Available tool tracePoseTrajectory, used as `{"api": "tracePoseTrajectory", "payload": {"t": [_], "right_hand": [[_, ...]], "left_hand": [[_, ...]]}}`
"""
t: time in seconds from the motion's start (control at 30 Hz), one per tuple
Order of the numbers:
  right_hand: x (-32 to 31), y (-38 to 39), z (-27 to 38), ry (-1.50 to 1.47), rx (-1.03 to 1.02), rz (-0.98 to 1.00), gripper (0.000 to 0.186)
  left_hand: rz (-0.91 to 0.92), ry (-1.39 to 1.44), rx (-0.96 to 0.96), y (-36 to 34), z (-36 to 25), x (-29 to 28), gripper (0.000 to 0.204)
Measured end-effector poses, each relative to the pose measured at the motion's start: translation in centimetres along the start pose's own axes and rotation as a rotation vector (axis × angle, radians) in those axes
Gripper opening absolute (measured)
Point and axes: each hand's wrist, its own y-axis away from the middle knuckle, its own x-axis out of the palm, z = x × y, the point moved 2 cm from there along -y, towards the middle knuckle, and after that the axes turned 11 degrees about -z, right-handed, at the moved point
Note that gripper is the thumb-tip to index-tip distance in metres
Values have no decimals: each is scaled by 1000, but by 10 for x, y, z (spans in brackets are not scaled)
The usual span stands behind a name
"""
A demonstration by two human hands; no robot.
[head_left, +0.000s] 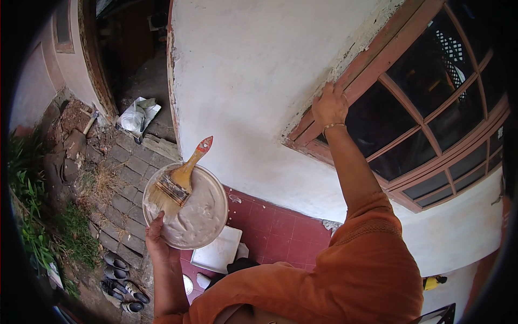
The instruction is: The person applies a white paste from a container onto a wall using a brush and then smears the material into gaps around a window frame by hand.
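My left hand (156,241) grips the near left rim of a round, shallow off-white dish (223,216), its thumb over the edge. Thick pale paste (197,221) covers the inside in swirls. Across the dish lies a wide paintbrush (183,174), its bristles in the paste near my thumb and its yellow, red-tipped handle pointing up past the far rim. On the right, my arm reaches up and my right hand (329,106) touches the reddish-brown window frame (367,74) where it meets the white wall. Its fingers look apart, and I see nothing in them.
A white wall (243,81) with chipped edges stands ahead, beside a dark doorway (135,59). Below are red floor tiles (280,232) and a white square container (218,251). To the left are brick paving (127,178), plants (81,232), several shoes (121,281) and a white bag (135,119).
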Motion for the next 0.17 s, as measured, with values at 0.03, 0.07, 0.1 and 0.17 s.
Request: {"api": "tracePoseTrajectory", "payload": {"t": [0.03,0.07,0.1,0.17], "right_hand": [[2,-1,-3,16,27,-5,51],[4,0,-2,15,27,-5,51],[8,2,0,46,37,61,54],[15,9,3,91,64,174,64]], "left_hand": [[-14,-1,0,0,1,0,44],[-15,-1,1,-1,1,-1,44],[-8,-5,5,-3,2,-3,45],[18,-99,25,-12,4,-14,51]]}}
